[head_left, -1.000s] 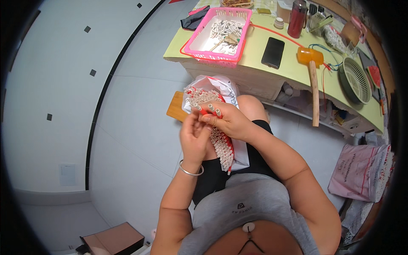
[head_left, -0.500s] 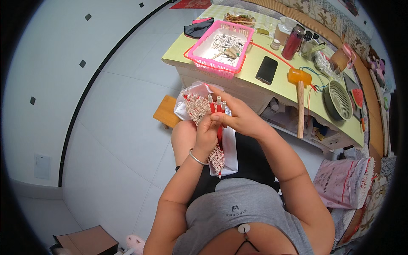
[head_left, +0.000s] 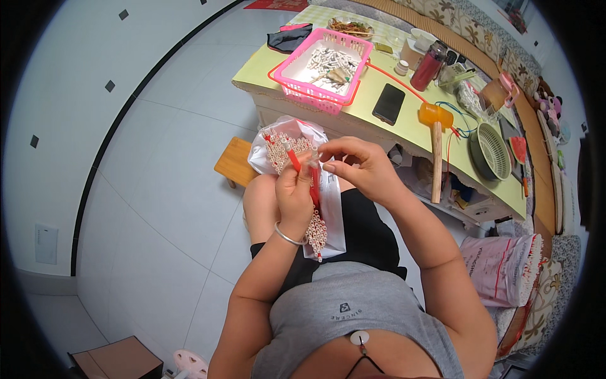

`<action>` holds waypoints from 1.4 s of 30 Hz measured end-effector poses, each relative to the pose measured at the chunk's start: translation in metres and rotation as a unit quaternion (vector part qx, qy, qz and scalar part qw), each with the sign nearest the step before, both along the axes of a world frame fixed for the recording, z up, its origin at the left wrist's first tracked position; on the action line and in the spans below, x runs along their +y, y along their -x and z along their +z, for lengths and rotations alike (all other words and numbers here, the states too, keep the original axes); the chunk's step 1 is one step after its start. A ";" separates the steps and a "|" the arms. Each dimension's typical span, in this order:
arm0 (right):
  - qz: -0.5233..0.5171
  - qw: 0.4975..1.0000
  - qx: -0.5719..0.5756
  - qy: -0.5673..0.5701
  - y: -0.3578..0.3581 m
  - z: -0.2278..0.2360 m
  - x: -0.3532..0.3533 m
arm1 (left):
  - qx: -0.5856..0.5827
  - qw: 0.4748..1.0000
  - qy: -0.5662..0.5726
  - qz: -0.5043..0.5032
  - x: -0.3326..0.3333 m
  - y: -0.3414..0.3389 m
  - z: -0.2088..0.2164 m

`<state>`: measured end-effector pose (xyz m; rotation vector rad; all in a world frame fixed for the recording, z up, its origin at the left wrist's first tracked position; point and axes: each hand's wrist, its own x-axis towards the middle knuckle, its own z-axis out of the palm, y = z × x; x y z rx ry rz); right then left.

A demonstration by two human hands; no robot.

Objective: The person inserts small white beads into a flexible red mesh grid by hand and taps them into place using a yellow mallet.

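Note:
My left hand is closed round a few thin red sticks with white tubular ends pointing up and away from me. By the tip of one stick, my right hand has its thumb and forefinger apart, with nothing visible between them. Under my hands, a big bundle of similar white-ended red sticks lies across my lap, their round hollow ends showing. A white plastic bag is spread beneath the bundle. My left hand hides the bundle's middle.
Ahead, a pale green table bears a pink basket of short white pieces, a black phone, an orange-headed mallet, a red bottle and a green colander. A wooden stool stands left of my knee.
My right hand has drawn back from the sticks and its fingers have opened. The sticks in my left hand have spread apart. The whole view has shifted slightly.

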<state>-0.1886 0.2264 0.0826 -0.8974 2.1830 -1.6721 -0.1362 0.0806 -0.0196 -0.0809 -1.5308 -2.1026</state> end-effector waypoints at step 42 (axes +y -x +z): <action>0.036 0.994 -0.047 0.096 -0.011 -0.085 -0.019 | -0.365 0.846 0.157 0.354 -0.237 -0.118 -0.218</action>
